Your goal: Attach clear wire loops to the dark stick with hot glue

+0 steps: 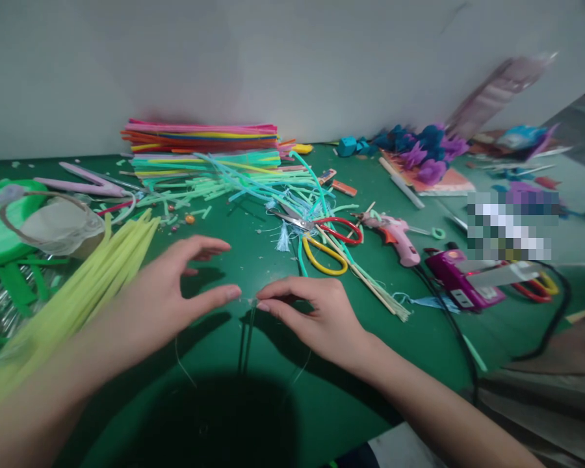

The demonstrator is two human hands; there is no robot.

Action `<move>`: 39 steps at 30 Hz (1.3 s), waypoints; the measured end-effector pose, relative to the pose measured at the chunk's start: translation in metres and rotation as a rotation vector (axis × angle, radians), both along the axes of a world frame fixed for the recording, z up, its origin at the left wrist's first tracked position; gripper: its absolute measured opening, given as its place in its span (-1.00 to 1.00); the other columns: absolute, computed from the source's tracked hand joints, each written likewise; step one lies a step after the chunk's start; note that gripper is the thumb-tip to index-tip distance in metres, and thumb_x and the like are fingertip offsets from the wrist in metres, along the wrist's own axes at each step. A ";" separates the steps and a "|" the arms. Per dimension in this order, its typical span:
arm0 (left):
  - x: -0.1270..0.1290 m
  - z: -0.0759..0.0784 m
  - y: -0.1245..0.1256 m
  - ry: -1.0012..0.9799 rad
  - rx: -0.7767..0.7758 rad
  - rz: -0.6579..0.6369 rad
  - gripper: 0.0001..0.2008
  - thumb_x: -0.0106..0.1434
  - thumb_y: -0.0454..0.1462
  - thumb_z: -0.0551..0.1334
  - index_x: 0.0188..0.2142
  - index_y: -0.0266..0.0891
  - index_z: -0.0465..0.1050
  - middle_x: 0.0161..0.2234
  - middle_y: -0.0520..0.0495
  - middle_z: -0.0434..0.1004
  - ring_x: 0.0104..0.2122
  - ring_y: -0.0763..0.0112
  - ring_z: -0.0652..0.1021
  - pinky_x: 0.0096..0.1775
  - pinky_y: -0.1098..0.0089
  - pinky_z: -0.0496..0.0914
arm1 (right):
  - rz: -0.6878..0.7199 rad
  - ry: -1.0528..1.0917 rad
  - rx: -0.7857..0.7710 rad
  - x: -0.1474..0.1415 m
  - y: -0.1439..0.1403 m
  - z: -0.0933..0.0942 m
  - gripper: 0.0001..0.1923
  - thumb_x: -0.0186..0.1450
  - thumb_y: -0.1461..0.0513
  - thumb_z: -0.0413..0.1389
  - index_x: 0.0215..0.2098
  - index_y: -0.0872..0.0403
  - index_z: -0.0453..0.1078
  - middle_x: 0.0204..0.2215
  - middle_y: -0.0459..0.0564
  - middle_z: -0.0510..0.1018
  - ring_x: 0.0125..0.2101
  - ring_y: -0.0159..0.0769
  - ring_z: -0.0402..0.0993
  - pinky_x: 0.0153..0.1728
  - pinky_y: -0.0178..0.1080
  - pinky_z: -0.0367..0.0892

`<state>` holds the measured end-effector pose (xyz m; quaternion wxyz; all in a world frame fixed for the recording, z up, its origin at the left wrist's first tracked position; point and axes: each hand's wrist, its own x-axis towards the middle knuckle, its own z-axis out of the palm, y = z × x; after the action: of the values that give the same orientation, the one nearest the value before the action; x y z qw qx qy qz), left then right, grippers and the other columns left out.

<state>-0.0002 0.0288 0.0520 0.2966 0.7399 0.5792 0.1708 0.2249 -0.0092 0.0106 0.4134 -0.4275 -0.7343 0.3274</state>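
My left hand point(170, 292) hovers over the green table point(409, 351), thumb and forefinger spread, its thumb tip almost meeting my right hand. My right hand point(316, 312) pinches a thin, nearly clear thread point(247, 338) at its fingertips; the thread hangs down toward me between the two hands. Whether the left thumb touches the thread is unclear. A bundle of yellow-green pipe cleaners point(97, 273) lies just left of my left hand.
Scissors with red and yellow handles point(322, 237) lie behind my right hand among cut turquoise strips. A pink glue gun point(394, 235) and a purple glue gun point(461, 279) with black cords sit at the right. Stacked coloured pipe cleaners point(199, 140) line the wall.
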 end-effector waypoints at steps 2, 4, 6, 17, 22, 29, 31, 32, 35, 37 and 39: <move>0.001 0.003 -0.013 0.051 0.161 0.118 -0.54 0.15 0.17 0.21 -0.05 0.08 0.44 0.02 0.02 0.45 -0.01 0.00 0.51 -0.01 0.00 0.43 | -0.003 0.014 -0.016 0.001 0.000 -0.001 -0.94 0.29 0.31 0.22 -0.26 0.09 0.55 -0.34 -0.14 0.68 -0.34 -0.51 0.59 -0.27 -0.52 0.38; 0.008 0.001 -0.032 0.128 0.380 0.118 -0.65 0.22 0.11 0.14 -0.30 -0.02 0.54 -0.01 -0.10 0.41 0.11 -0.15 0.39 0.13 -0.18 0.25 | 0.001 0.022 -0.027 0.001 0.001 -0.003 -0.94 0.29 0.30 0.23 -0.26 0.08 0.55 -0.34 -0.14 0.68 -0.35 -0.50 0.59 -0.28 -0.51 0.39; 0.019 -0.008 -0.051 0.197 0.509 0.097 -0.66 0.27 0.00 0.15 -0.46 -0.06 0.58 0.10 -0.17 0.33 0.18 -0.22 0.31 0.16 -0.25 0.17 | 0.004 0.031 -0.030 0.000 0.001 -0.004 -0.93 0.28 0.30 0.23 -0.25 0.09 0.55 -0.34 -0.14 0.68 -0.35 -0.50 0.59 -0.29 -0.50 0.40; 0.027 -0.038 -0.062 0.218 0.381 0.078 -0.65 0.33 -0.09 0.14 -0.51 -0.06 0.58 0.36 -0.06 0.05 0.37 -0.17 0.00 0.20 -0.29 0.06 | 0.017 -0.020 0.127 -0.003 -0.004 -0.007 -0.90 0.28 0.31 0.23 -0.22 0.11 0.54 -0.30 -0.08 0.68 -0.30 -0.45 0.60 -0.23 -0.43 0.43; 0.031 -0.028 -0.061 0.133 0.350 0.075 -0.66 0.32 -0.11 0.13 -0.53 -0.09 0.55 0.36 -0.01 0.06 0.37 -0.20 -0.06 0.23 -0.32 -0.03 | 0.020 -0.030 0.153 -0.003 -0.005 -0.006 -0.89 0.31 0.32 0.18 -0.20 0.09 0.53 -0.28 -0.07 0.68 -0.27 -0.42 0.61 -0.19 -0.38 0.47; 0.034 -0.024 -0.059 0.071 0.313 0.052 -0.74 0.29 -0.14 0.18 -0.51 -0.07 0.49 0.36 0.16 0.05 0.38 -0.15 -0.13 0.23 -0.35 -0.08 | 0.012 -0.040 0.173 -0.004 -0.009 -0.004 -0.88 0.32 0.31 0.16 -0.19 0.08 0.53 -0.26 -0.03 0.68 -0.27 -0.38 0.63 -0.20 -0.36 0.49; 0.035 -0.025 -0.059 0.093 0.329 0.054 -0.73 0.30 -0.17 0.16 -0.51 -0.09 0.48 0.35 0.04 0.08 0.38 -0.17 -0.11 0.21 -0.37 -0.03 | 0.009 -0.057 0.192 -0.005 -0.010 -0.005 -0.87 0.32 0.31 0.16 -0.18 0.11 0.53 -0.26 -0.01 0.68 -0.27 -0.38 0.63 -0.20 -0.37 0.48; 0.035 -0.025 -0.059 0.103 0.333 0.052 -0.72 0.31 -0.18 0.14 -0.51 -0.11 0.48 0.34 -0.02 0.08 0.38 -0.18 -0.11 0.20 -0.37 -0.01 | 0.007 -0.066 0.200 -0.005 -0.010 -0.005 -0.87 0.32 0.32 0.16 -0.18 0.13 0.53 -0.26 0.00 0.68 -0.27 -0.38 0.62 -0.20 -0.38 0.47; 0.036 -0.027 -0.059 0.114 0.328 0.036 -0.72 0.32 -0.19 0.12 -0.49 -0.12 0.48 0.33 -0.13 0.06 0.38 -0.19 -0.13 0.19 -0.38 -0.01 | 0.009 -0.084 0.214 -0.005 -0.011 -0.006 -0.86 0.32 0.32 0.16 -0.17 0.17 0.52 -0.26 0.03 0.68 -0.26 -0.36 0.62 -0.19 -0.37 0.47; 0.036 -0.027 -0.059 0.112 0.318 0.033 -0.72 0.32 -0.19 0.12 -0.50 -0.12 0.48 0.32 -0.12 0.05 0.38 -0.19 -0.14 0.18 -0.38 0.00 | 0.020 -0.098 0.221 -0.005 -0.011 -0.007 -0.85 0.32 0.33 0.14 -0.16 0.17 0.51 -0.25 0.04 0.67 -0.26 -0.34 0.62 -0.20 -0.35 0.47; 0.036 -0.028 -0.058 0.109 0.313 0.038 -0.71 0.32 -0.20 0.12 -0.50 -0.12 0.48 0.32 -0.10 0.05 0.38 -0.18 -0.14 0.19 -0.37 0.01 | 0.034 -0.116 0.228 -0.004 -0.010 -0.007 -0.85 0.33 0.33 0.12 -0.15 0.17 0.50 -0.25 0.05 0.67 -0.26 -0.33 0.62 -0.21 -0.33 0.48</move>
<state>0.0359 -0.0296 0.0239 0.1424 0.7740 0.5747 0.2244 0.2204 -0.0196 0.0034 0.4104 -0.3835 -0.7965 0.2235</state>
